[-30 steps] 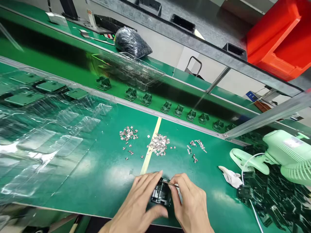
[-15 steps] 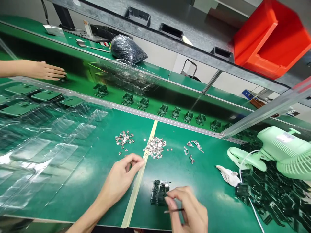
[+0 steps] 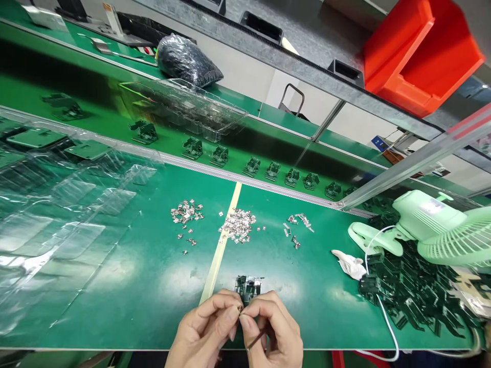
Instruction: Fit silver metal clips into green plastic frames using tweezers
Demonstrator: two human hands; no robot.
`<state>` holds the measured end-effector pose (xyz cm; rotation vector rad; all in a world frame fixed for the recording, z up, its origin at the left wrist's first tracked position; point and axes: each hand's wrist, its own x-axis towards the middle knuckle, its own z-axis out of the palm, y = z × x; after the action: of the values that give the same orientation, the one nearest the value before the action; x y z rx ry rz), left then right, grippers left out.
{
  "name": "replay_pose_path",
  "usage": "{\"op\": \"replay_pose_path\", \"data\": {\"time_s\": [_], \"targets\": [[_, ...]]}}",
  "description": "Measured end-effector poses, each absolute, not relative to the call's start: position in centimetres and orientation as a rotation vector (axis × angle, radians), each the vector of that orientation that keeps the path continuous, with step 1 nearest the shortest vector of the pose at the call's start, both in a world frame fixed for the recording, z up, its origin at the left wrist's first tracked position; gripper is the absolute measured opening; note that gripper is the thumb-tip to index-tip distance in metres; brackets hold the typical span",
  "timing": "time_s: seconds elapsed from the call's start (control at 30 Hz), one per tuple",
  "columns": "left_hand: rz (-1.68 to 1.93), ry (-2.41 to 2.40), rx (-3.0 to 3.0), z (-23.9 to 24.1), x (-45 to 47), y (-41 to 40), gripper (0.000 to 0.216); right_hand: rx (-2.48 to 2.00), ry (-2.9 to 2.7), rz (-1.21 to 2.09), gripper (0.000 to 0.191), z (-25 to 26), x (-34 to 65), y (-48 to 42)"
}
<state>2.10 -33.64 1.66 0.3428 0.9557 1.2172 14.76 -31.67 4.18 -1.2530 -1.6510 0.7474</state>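
My left hand (image 3: 210, 324) and my right hand (image 3: 274, 324) meet fingertip to fingertip at the front of the green bench. Pinched in my left fingers is a tiny metal piece (image 3: 240, 308), mostly hidden; the right fingertips touch it. A thin dark rod (image 3: 256, 339) lies across the right hand, held in its curled fingers. Just behind the fingertips sits a black plastic assembly (image 3: 248, 287) with shiny metal bits, its near part covered by my hands. Beyond it are a heap of small metal pieces (image 3: 240, 225) on the yellow tape and a looser heap (image 3: 187, 210) to its left.
Several black assemblies (image 3: 220, 155) line the green strip behind the rail. Clear plastic trays (image 3: 76, 240) fill the left. At right are a pale green fan (image 3: 429, 225), a pile of black parts (image 3: 414, 291), a white cloth (image 3: 349, 264) and metal strips (image 3: 305, 221).
My left hand has moved right and toward me, meeting my right hand before the black assembly. Another person's hand has left the far left, where a black part now shows. The view has shifted.
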Motion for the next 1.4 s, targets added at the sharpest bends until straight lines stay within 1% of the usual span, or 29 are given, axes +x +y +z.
{"op": "replay_pose_path", "data": {"time_s": [0.1,0.17,0.2,0.27,0.3,0.33,0.4,0.53,0.6,0.7,0.8,1.03,1.4], "targets": [[1.264,1.1,0.618,0.4,2.6,-34.4,0.022,-1.3,-1.728,0.705,0.014,4.0,15.7,-32.0],[1.316,1.305,0.911,-0.7,3.1,-34.4,0.017,-1.329,-1.799,0.705,0.013,3.9,16.8,-31.7],[1.327,1.423,1.076,-1.3,3.4,-34.3,0.025,-1.342,-1.836,0.732,0.013,3.8,17.3,-31.4],[1.278,1.612,1.4,-2.5,4.1,-33.7,0.052,-1.367,-1.912,0.814,0.014,3.8,18.3,-30.7],[1.237,1.664,1.537,-2.9,4.5,-33.4,0.06,-1.379,-1.948,0.848,0.014,3.8,18.7,-30.4],[1.206,1.69,1.654,-3.3,4.8,-33.0,0.063,-1.381,-1.975,0.878,0.014,3.9,19.0,-30.1],[1.196,1.716,1.792,-3.6,5.2,-32.4,0.06,-1.38,-1.971,0.958,0.014,4.1,19.3,-29.7],[1.166,1.649,1.762,-2.6,4.1,-31.6,0.052,-1.383,-1.82,1.232,0.018,4.7,19.4,-29.3],[1.115,1.571,1.702,-1.9,3.2,-31.3,0.047,-1.389,-1.776,1.269,0.02,4.8,19.3,-29.2],[1.069,1.513,1.67,-1.0,2.3,-31.1,0.041,-1.41,-1.778,1.231,0.018,4.7,19.0,-28.9],[1.1,1.511,1.714,-0.8,2.2,-31.0,0.041,-1.42,-1.808,1.204,0.016,4.6,18.7,-28.4],[1.09,1.506,1.763,-0.8,2.8,-31.0,0.041,-1.537,-1.869,1.09,0.017,4.3,18.7,-28.4],[1.054,1.485,1.768,-0.4,3.1,-31.0,0.039,-1.786,-1.763,0.847,0.023,2.9,17.4,-29.8]]}}
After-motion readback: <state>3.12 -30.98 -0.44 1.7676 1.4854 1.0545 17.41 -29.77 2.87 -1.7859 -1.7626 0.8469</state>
